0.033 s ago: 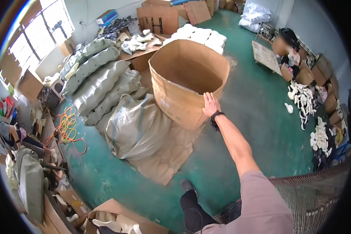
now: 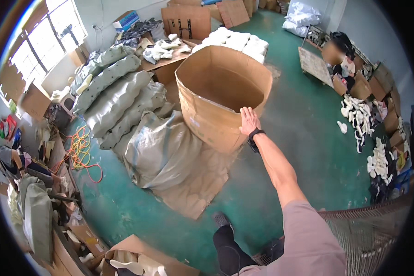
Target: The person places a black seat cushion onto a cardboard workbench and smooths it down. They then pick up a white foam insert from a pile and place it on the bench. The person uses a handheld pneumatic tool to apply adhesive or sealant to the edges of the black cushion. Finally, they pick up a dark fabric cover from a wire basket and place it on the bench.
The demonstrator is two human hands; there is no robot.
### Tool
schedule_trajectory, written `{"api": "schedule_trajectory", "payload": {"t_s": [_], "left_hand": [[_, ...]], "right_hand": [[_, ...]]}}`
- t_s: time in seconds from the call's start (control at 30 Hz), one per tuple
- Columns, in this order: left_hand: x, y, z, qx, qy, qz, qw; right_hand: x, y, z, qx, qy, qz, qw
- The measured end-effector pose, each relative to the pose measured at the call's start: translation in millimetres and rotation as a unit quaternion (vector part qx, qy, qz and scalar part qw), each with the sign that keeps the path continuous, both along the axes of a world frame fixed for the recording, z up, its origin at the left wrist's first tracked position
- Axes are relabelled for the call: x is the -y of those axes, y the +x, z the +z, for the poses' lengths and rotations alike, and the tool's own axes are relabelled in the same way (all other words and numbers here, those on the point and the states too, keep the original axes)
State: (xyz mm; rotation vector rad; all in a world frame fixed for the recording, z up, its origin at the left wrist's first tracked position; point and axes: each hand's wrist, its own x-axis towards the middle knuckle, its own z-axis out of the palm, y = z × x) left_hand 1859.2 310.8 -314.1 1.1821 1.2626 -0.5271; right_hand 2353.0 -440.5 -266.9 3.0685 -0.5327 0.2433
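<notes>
I have the large cardboard box upright near the middle of my view, its top open, standing on the green floor at the far end of a flattened cardboard sheet. My right hand reaches up to its near right side and touches the wall there, the fingers stretched out and laid near one another at the rim; I cannot tell whether they clamp the cardboard. A black wristband sits on that wrist, just beside the box wall. My left hand is out of view, so I cannot tell how its fingers stand.

Just beside the box, to its near left, a bulging woven sack rests on the sheet. Farther left of the box I see a stack of stuffed grey sacks, and past those a tangle of yellow and orange hose. Right behind the box lie white wrapped bundles. Well to the right of the box are a pile of white pieces, a tilted board and a seated person.
</notes>
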Motion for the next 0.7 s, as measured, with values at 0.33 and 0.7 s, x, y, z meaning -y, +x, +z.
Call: {"api": "schedule_trajectory", "payload": {"t_s": [0.33,0.7], "left_hand": [[50,-116,70,-0.072,0.058,0.132,0.987],[41,-326,45,-0.082,0.084,0.156,0.981]], "right_hand": [[-24,23,-84,-0.149,0.101,-0.016,0.984],[-173,-179,-66,-0.118,0.111,0.125,0.979]]}}
